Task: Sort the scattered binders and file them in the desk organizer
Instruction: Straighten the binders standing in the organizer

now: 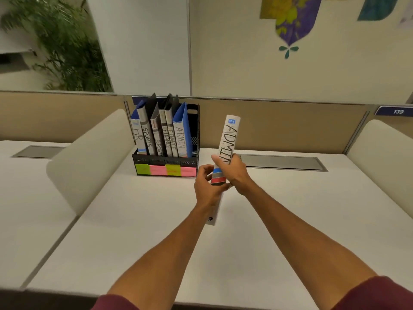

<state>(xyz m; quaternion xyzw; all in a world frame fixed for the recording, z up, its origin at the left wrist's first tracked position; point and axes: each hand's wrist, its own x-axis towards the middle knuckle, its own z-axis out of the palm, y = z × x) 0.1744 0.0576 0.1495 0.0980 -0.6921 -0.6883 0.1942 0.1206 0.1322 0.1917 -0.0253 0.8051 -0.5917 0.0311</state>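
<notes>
A white-spined binder marked ADMIN (229, 137) stands upright above the desk, spine toward me, just right of the organizer. My right hand (232, 170) wraps around its lower spine and my left hand (207, 183) grips its bottom end by the coloured stripes. The black desk organizer (166, 165) sits at the back of the desk with green and pink sticky labels on its front. Several binders stand in it, reading HR (138, 136), SPORTS, FINANCE and ADMIN (181, 139) from left to right. Its rightmost slot shows open room beside the blue ADMIN binder.
A cream curved divider (89, 159) rises left of the organizer and another (380, 153) stands at the far right. A grey cable hatch (283, 163) lies flush in the desk behind my hands. A tan partition panel (279, 126) backs the desk.
</notes>
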